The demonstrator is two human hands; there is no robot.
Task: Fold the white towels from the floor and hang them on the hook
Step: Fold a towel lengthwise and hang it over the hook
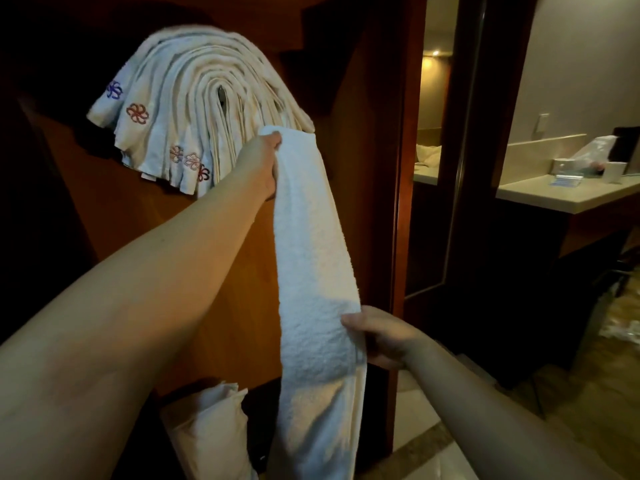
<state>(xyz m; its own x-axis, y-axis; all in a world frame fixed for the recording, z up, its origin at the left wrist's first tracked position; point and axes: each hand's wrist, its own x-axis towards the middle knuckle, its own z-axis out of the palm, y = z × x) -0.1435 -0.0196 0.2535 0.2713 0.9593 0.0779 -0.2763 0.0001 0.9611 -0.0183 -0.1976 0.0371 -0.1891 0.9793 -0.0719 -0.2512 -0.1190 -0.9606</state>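
Towel (311,258), white and folded into a long narrow strip, hangs stretched between my two hands in front of the wooden panel (114,216); my left hand (259,164) pinches its top end, raised far and up toward the hanging stack, fingers curled round the cloth so the strip keeps its fold as it rises; my right hand (377,336) grips the strip's right edge lower down and nearer to me, thumb on the front face, steadying the length so it does not swing or fall open; the tail drops below that grip toward the floor. Just left of and above my left hand, the hung towels (194,109) drape in a thick arch over what I judge to be the hook, itself mostly hidden under them; I reckon this one goes on top next. Near the floor at lower left lies another white bundle (211,420), seemingly waiting its turn; far right, a counter (554,199) carries small items.
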